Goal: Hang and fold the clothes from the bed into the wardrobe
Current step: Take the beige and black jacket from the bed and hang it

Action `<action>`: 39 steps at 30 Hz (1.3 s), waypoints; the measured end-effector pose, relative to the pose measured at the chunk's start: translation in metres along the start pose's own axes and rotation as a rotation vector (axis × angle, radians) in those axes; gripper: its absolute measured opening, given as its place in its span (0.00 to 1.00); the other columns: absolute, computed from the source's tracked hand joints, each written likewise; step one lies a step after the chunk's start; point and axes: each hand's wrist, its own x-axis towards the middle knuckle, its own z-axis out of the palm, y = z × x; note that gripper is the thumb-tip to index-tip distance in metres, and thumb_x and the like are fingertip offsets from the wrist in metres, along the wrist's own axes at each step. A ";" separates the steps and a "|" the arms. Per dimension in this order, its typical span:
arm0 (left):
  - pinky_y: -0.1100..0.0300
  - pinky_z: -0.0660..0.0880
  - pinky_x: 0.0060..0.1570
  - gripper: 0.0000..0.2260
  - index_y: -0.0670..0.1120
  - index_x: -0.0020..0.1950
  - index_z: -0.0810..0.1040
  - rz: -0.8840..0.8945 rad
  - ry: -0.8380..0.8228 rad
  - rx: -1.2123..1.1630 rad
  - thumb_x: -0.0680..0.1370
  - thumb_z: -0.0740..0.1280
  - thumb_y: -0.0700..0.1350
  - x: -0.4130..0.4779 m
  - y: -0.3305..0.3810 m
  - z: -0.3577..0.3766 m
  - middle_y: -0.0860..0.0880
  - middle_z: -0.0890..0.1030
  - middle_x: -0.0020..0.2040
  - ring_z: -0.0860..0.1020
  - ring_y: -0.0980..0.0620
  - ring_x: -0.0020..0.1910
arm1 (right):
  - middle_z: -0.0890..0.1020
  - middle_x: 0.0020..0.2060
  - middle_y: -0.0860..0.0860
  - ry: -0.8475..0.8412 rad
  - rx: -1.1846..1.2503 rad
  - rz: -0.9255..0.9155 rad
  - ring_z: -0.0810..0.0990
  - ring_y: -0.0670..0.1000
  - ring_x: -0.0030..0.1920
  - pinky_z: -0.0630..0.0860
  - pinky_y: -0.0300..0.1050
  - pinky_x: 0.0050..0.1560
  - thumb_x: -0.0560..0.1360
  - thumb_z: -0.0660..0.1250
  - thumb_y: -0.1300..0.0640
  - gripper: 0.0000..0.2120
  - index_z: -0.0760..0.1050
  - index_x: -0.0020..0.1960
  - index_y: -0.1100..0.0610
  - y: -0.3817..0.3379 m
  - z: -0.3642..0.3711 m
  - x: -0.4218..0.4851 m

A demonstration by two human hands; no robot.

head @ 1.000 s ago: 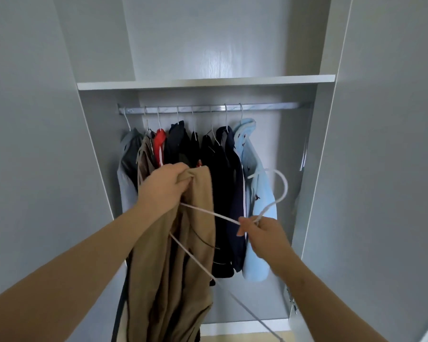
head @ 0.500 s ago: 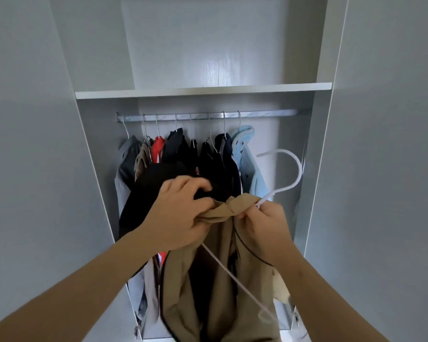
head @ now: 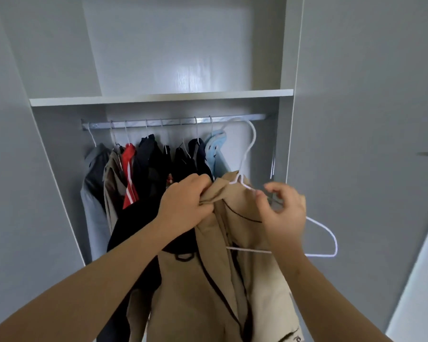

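Raised to rail (head: 158, 124): 1 hanger (head: 254, 138), right hand (head: 282, 213) | 1 jacket (head: 265, 292), left hand (head: 183, 206)

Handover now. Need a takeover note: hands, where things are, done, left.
Left hand: grip on the tan jacket at its collar.
Right hand: fingers curled at the white hanger wire; blurred, grip unclear.
Hanger: one shoulder inside the jacket, the other bare; hook up by the rail, not clearly on it.
Done: several hung garments already on the rail.
Left: seat the bare shoulder, hook on beside the light blue garment.
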 end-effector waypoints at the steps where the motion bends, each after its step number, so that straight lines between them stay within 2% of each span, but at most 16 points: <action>1: 0.58 0.62 0.32 0.13 0.51 0.36 0.63 -0.071 0.031 -0.078 0.68 0.68 0.40 0.003 -0.002 0.000 0.53 0.67 0.34 0.68 0.53 0.32 | 0.75 0.33 0.44 0.026 -0.020 0.002 0.70 0.46 0.39 0.66 0.36 0.43 0.70 0.71 0.62 0.08 0.74 0.36 0.54 0.007 -0.004 -0.004; 4: 0.60 0.62 0.30 0.14 0.54 0.39 0.64 -0.155 0.102 -0.239 0.68 0.67 0.39 0.012 -0.004 -0.008 0.53 0.70 0.35 0.67 0.57 0.30 | 0.69 0.26 0.46 -0.095 -0.040 0.211 0.67 0.44 0.30 0.63 0.38 0.35 0.72 0.69 0.58 0.17 0.65 0.29 0.54 0.030 -0.016 -0.016; 7: 0.57 0.66 0.33 0.17 0.57 0.41 0.62 -0.184 0.151 -0.331 0.68 0.67 0.39 0.018 -0.004 -0.021 0.55 0.71 0.37 0.68 0.57 0.31 | 0.71 0.30 0.47 -0.277 -0.005 0.298 0.70 0.45 0.33 0.66 0.38 0.36 0.71 0.71 0.56 0.14 0.67 0.32 0.55 0.046 -0.020 -0.026; 9: 0.56 0.68 0.36 0.16 0.57 0.42 0.63 -0.225 0.194 -0.411 0.67 0.68 0.41 0.020 -0.005 -0.030 0.58 0.71 0.39 0.70 0.59 0.34 | 0.74 0.40 0.47 -0.379 0.023 0.352 0.73 0.47 0.43 0.68 0.35 0.41 0.70 0.72 0.55 0.10 0.70 0.41 0.52 0.050 -0.019 -0.031; 12: 0.61 0.69 0.39 0.14 0.57 0.43 0.65 -0.232 0.225 -0.542 0.64 0.66 0.44 0.022 -0.007 -0.043 0.58 0.72 0.41 0.71 0.62 0.36 | 0.72 0.53 0.43 -0.628 0.116 0.499 0.72 0.47 0.55 0.72 0.40 0.54 0.70 0.72 0.58 0.26 0.64 0.63 0.48 0.054 -0.014 -0.035; 14: 0.69 0.70 0.39 0.16 0.58 0.44 0.65 -0.198 0.201 -0.592 0.66 0.68 0.41 0.020 -0.007 -0.050 0.56 0.73 0.42 0.72 0.65 0.37 | 0.74 0.52 0.42 -0.869 0.156 0.525 0.74 0.44 0.54 0.74 0.33 0.50 0.71 0.71 0.61 0.32 0.59 0.67 0.43 0.053 -0.008 -0.036; 16: 0.73 0.70 0.38 0.19 0.57 0.45 0.66 -0.166 0.175 -0.603 0.68 0.70 0.35 0.017 -0.009 -0.055 0.54 0.74 0.43 0.72 0.67 0.37 | 0.79 0.48 0.41 -1.029 0.205 0.506 0.78 0.40 0.49 0.74 0.29 0.43 0.72 0.69 0.64 0.26 0.67 0.62 0.42 0.049 0.000 -0.035; 20: 0.68 0.71 0.39 0.22 0.56 0.45 0.67 -0.179 0.181 -0.622 0.70 0.68 0.29 0.007 -0.017 -0.064 0.52 0.74 0.43 0.73 0.61 0.39 | 0.84 0.36 0.39 -1.060 0.268 0.500 0.82 0.38 0.39 0.75 0.29 0.37 0.70 0.69 0.68 0.16 0.79 0.43 0.46 0.043 0.020 -0.036; 23: 0.68 0.73 0.39 0.22 0.58 0.45 0.68 -0.219 0.223 -0.641 0.70 0.68 0.30 0.000 -0.025 -0.073 0.52 0.74 0.43 0.74 0.62 0.38 | 0.82 0.46 0.45 -1.148 0.143 0.490 0.81 0.42 0.46 0.77 0.34 0.44 0.67 0.74 0.63 0.15 0.78 0.49 0.48 0.046 0.031 -0.045; 26: 0.68 0.75 0.40 0.24 0.59 0.48 0.72 -0.212 0.262 -0.694 0.70 0.67 0.28 -0.006 -0.033 -0.086 0.58 0.78 0.42 0.76 0.65 0.40 | 0.83 0.43 0.48 -1.371 0.006 0.414 0.80 0.39 0.40 0.74 0.29 0.40 0.67 0.71 0.61 0.10 0.78 0.44 0.48 0.055 0.035 -0.055; 28: 0.71 0.74 0.42 0.23 0.56 0.48 0.76 -0.189 0.237 -0.682 0.70 0.66 0.26 -0.010 -0.041 -0.093 0.60 0.80 0.40 0.78 0.66 0.41 | 0.83 0.44 0.55 -1.356 -0.041 0.383 0.81 0.47 0.42 0.74 0.35 0.43 0.68 0.69 0.60 0.07 0.79 0.45 0.53 0.063 0.039 -0.057; 30: 0.69 0.72 0.45 0.20 0.52 0.44 0.79 -0.195 0.216 -0.615 0.69 0.67 0.25 -0.012 -0.048 -0.100 0.55 0.79 0.41 0.77 0.63 0.42 | 0.81 0.43 0.57 -1.288 -0.093 0.365 0.78 0.50 0.42 0.74 0.41 0.43 0.69 0.66 0.60 0.07 0.77 0.47 0.58 0.069 0.041 -0.054; 32: 0.64 0.70 0.45 0.20 0.52 0.38 0.80 -0.213 0.209 -0.577 0.67 0.67 0.25 -0.015 -0.057 -0.107 0.50 0.75 0.40 0.75 0.60 0.40 | 0.79 0.37 0.54 -1.206 -0.081 0.398 0.75 0.45 0.37 0.70 0.37 0.39 0.73 0.63 0.64 0.04 0.76 0.43 0.59 0.071 0.040 -0.046; 34: 0.71 0.68 0.41 0.26 0.59 0.31 0.80 -0.210 0.188 -0.534 0.66 0.68 0.24 -0.018 -0.066 -0.113 0.56 0.74 0.36 0.73 0.65 0.37 | 0.75 0.31 0.49 -1.119 -0.048 0.416 0.73 0.42 0.33 0.68 0.32 0.35 0.76 0.61 0.67 0.13 0.73 0.36 0.55 0.070 0.034 -0.033; 37: 0.75 0.66 0.37 0.31 0.62 0.27 0.79 -0.195 0.113 -0.461 0.66 0.67 0.23 -0.022 -0.078 -0.118 0.62 0.74 0.31 0.73 0.66 0.34 | 0.78 0.40 0.46 -1.051 -0.114 0.323 0.76 0.47 0.43 0.69 0.32 0.45 0.78 0.60 0.64 0.09 0.78 0.46 0.56 0.068 0.027 -0.014; 39: 0.72 0.67 0.38 0.31 0.63 0.30 0.80 -0.192 0.054 -0.407 0.66 0.67 0.23 -0.026 -0.082 -0.118 0.57 0.74 0.34 0.73 0.63 0.35 | 0.79 0.42 0.44 -1.049 -0.092 0.265 0.77 0.47 0.47 0.70 0.31 0.47 0.79 0.60 0.61 0.09 0.78 0.48 0.52 0.062 0.022 -0.003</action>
